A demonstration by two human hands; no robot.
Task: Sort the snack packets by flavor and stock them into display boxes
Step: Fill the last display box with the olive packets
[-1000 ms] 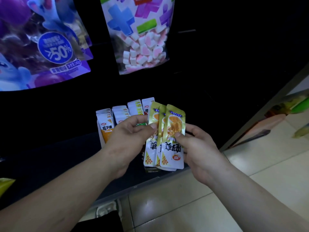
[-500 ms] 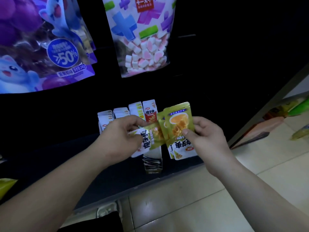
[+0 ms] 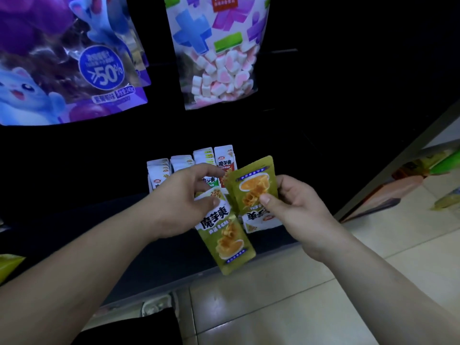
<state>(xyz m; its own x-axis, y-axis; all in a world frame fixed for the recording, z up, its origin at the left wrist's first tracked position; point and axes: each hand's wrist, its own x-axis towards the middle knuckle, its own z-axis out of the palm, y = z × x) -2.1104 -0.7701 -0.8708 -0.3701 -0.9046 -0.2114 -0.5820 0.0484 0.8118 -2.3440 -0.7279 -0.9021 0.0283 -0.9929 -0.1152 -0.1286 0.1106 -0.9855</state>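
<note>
Your left hand (image 3: 184, 202) has peeled one green packet (image 3: 224, 235) off the stack (image 3: 254, 188) and flipped it upright, pinching its top, while your right hand (image 3: 296, 210) grips the stack before the shelved rows (image 3: 179, 161), seemingly ready to stock.

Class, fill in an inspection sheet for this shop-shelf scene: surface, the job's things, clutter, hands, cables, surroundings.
Surface: dark low shelf above a beige tiled floor.
Job's things: one green-and-white foil snack packet, print upright; a small stack of matching green packets, print upside down; rows of white packets standing at the shelf's back. No display box edge can be made out.
Clutter: yellow packet at the left edge.
Hands: left hand pinches the single packet; right hand grips the stack under its thumb.
Cables: nothing seen.
Surroundings: purple hanging bag, clear bag of pink-and-white marshmallows, neighbouring rack of goods.
</note>
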